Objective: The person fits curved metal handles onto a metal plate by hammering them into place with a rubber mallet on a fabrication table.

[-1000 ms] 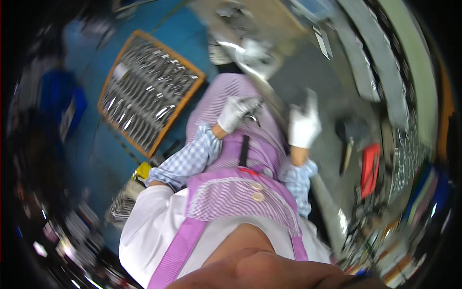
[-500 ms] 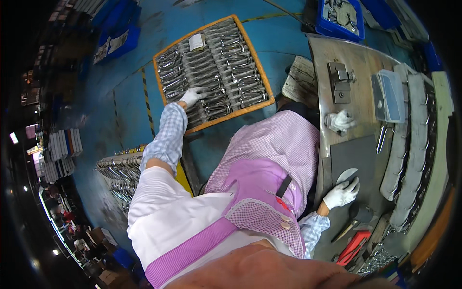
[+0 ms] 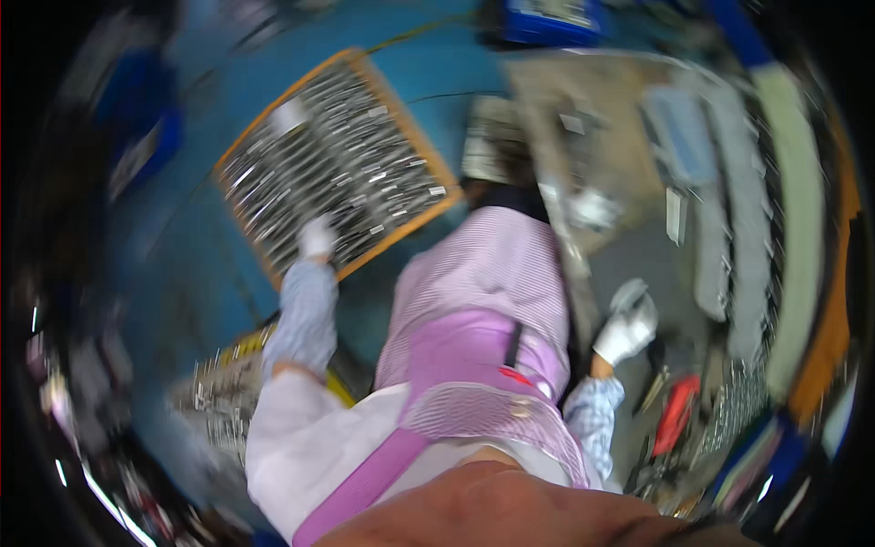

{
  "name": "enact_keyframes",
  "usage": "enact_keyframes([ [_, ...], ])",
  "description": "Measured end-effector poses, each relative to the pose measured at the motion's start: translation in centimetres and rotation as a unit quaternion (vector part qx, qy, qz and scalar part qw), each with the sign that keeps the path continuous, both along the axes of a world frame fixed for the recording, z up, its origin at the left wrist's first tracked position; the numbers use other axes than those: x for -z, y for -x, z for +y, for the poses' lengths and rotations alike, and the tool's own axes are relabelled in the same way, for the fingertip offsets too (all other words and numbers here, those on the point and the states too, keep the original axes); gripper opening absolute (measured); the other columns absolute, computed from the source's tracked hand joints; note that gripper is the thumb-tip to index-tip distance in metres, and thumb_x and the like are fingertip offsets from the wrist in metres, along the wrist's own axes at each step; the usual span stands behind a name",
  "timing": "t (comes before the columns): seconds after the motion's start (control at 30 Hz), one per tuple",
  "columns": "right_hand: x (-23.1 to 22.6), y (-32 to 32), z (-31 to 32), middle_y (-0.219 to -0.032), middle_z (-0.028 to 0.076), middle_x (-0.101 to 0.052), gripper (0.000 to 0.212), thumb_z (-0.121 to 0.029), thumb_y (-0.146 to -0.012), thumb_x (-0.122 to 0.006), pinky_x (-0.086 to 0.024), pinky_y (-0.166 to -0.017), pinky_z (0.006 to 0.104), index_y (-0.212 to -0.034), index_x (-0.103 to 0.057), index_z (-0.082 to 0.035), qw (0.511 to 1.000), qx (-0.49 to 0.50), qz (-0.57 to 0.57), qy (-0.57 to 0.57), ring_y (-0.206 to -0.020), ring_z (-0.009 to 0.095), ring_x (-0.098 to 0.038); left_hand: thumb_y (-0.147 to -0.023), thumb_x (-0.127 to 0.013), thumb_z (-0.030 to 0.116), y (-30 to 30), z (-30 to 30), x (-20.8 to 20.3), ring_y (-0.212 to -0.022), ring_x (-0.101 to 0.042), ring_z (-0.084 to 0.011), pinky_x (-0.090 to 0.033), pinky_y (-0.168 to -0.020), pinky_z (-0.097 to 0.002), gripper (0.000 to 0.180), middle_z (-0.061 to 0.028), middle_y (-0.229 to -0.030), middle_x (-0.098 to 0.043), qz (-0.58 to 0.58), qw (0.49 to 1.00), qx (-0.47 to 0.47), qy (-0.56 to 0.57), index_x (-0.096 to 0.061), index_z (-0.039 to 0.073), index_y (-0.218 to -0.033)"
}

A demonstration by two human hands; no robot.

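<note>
My left hand, in a white glove, reaches over the near side of a wood-edged tray packed with rows of shiny metal pieces. Motion smears its fingers, so I cannot make out whether it holds a piece. On the bench to the right, my right hand, also white-gloved, lies against a pale rounded flat piece. Blur hides whether the fingers grip that piece or only touch it. A crumpled white glove-like thing lies farther up the bench.
The bench holds a translucent plastic box, long grey strips and a red tool-like object near its front. A blue bin stands beyond it. A rack of metal pieces is at lower left.
The whole view has swung and blurred; tray and bench appear shifted left. My left hand stays over the tray's near side, and my right hand remains at the pale rounded piece.
</note>
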State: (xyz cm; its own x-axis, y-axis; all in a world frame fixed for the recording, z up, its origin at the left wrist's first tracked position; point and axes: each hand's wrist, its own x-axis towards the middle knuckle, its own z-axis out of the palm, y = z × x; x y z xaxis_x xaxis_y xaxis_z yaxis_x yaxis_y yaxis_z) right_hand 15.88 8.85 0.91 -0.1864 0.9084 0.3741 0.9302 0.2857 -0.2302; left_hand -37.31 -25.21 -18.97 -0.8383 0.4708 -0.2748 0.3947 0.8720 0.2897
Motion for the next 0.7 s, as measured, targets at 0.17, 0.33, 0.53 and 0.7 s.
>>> enact_keyframes([
  [0.17, -3.9, -2.3, 6.1, -0.112, 0.006, -0.067, 0.019, -0.019, -0.083, -0.065, -0.049, -0.087, 0.0389, -0.101, -0.073, -0.018, 0.986, -0.074, -0.141, -0.048, -0.098, 0.03, -0.062, -0.084, -0.051, -0.001, -3.5, 5.7, -4.9, -0.104, -0.065, -0.0291, -0.047, -0.097, -0.0338, 0.032, -0.0156, -0.109, -0.07, 0.02, 0.98, -0.048, -0.194, -0.07, 0.0, -0.11],
  [0.33, -0.5, 0.8, 15.7, -0.114, 0.013, -0.067, 0.05, -0.042, -0.087, -0.066, -0.049, -0.088, 0.0432, -0.129, -0.061, -0.015, 0.992, 0.021, -0.109, 0.057, -0.103, 0.034, -0.062, -0.085, -0.054, -0.008, -13.0, 17.1, -12.7, -0.101, -0.067, -0.0214, -0.05, -0.092, -0.0332, 0.025, -0.0101, -0.107, -0.071, -0.099, 0.886, 0.105, -0.44, -0.072, 0.004, -0.098],
  [0.53, 0.4, 2.0, 20.6, -0.104, 0.014, -0.068, 0.054, -0.041, -0.079, -0.072, -0.052, -0.087, 0.0435, -0.124, -0.064, -0.013, 0.988, 0.108, -0.041, 0.1, -0.099, 0.034, -0.066, -0.079, -0.054, -0.009, -25.3, 24.4, -21.5, -0.099, -0.068, -0.0276, -0.053, -0.088, -0.036, 0.03, -0.0078, -0.107, -0.072, -0.081, 0.808, 0.341, -0.473, -0.073, 0.008, -0.094],
  [0.7, -0.4, 3.4, 21.3, -0.094, 0.013, -0.07, 0.021, -0.024, -0.082, -0.064, -0.054, -0.078, 0.0403, -0.099, -0.07, -0.013, 0.981, 0.068, -0.146, 0.107, -0.093, 0.028, -0.07, -0.084, -0.061, 0.004, -32.5, 29.2, -22.7, -0.116, -0.058, -0.029, -0.046, -0.098, -0.0414, 0.028, -0.0083, -0.124, -0.064, -0.049, 0.762, 0.531, -0.368, -0.068, 0.01, -0.11],
])
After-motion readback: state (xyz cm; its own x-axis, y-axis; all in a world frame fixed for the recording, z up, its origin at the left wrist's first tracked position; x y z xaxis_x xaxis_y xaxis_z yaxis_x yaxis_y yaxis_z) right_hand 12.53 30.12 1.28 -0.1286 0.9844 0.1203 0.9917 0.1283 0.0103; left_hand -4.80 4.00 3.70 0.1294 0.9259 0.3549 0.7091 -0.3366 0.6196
